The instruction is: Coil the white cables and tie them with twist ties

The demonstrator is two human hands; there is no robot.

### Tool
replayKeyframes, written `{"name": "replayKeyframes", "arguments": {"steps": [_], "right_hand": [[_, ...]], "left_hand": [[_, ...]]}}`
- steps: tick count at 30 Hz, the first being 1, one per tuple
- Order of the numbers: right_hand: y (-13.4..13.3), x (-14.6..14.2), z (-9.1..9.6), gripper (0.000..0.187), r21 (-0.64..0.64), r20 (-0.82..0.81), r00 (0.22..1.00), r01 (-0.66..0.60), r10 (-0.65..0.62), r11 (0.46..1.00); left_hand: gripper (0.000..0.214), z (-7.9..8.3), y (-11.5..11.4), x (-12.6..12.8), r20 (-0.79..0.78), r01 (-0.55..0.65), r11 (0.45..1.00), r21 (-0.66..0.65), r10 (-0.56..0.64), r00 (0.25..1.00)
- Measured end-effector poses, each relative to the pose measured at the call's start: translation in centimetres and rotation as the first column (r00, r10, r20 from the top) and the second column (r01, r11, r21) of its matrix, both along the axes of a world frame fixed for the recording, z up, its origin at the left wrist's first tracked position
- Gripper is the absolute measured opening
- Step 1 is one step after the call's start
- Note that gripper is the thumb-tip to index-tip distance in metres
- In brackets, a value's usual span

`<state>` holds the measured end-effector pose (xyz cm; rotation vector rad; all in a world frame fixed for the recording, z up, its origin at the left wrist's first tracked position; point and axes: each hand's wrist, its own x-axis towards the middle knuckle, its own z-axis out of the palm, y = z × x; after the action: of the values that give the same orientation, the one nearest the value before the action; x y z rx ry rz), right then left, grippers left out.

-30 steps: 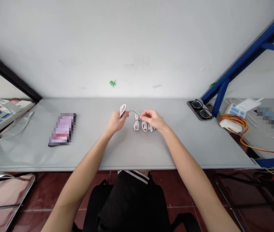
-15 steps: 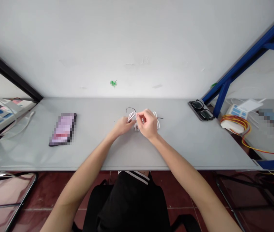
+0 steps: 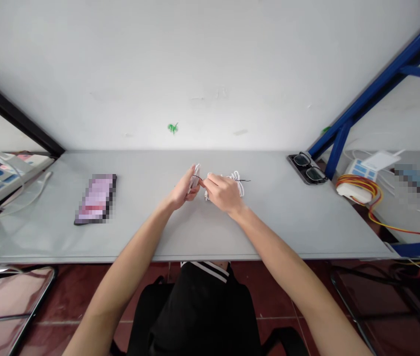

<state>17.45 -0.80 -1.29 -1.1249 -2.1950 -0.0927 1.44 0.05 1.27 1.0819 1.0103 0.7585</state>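
Note:
My left hand (image 3: 184,190) is closed around a coiled white cable (image 3: 196,170), holding it above the table. A thin black twist tie (image 3: 197,176) crosses this coil and runs toward my right hand (image 3: 224,192). The fingers of that hand are pinched on the tie's end, close to the left fingertips. Partly behind my right hand, a second white cable coil (image 3: 236,177) lies on the table, with its own black tie (image 3: 246,180) sticking out to the right. A bit of white cable (image 3: 207,196) shows below, between the hands.
A phone (image 3: 95,200) lies to the left on the grey table (image 3: 139,168). Glasses (image 3: 315,174) rest on a dark case at the right, near a blue metal frame (image 3: 338,151). Power strips with cables stand at the left (image 3: 17,173) and right edges.
My left hand has turned upward, bringing the cable coil more upright. The black tie's free end, loose above the coil before, now runs across it to my right hand, whose fingers point more leftward.

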Motion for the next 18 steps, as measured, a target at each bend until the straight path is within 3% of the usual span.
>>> {"name": "replayKeyframes", "arguments": {"steps": [4,9,13,16,18], "right_hand": [[-0.5,-0.4,0.2,0.025,-0.029,-0.021,0.997,-0.071,0.071,0.997],[-0.8,-0.9,0.1,0.013,-0.191,-0.362,0.932,-0.100,0.025,0.977],[-0.3,-0.9,0.0,0.012,-0.361,-0.528,0.848,-0.169,-0.052,0.917],[-0.1,-0.6,0.1,0.019,-0.420,-0.558,0.828,-0.236,-0.044,0.876],[-0.1,-0.4,0.1,0.036,-0.449,-0.585,0.809,-0.273,-0.050,0.851]], "left_hand": [[0.059,-0.7,0.4,0.2,-0.042,-0.088,0.996,0.017,0.089,0.995],[0.052,-0.6,0.3,0.2,-0.063,-0.097,0.994,0.055,0.101,0.993],[0.050,0.1,-0.3,0.4,-0.121,-0.071,0.993,0.098,0.083,0.989],[0.051,0.3,-0.6,0.6,-0.192,-0.057,0.988,0.140,0.083,0.978],[0.052,0.3,-0.6,0.5,-0.219,-0.062,0.985,0.159,0.096,0.971]]}}
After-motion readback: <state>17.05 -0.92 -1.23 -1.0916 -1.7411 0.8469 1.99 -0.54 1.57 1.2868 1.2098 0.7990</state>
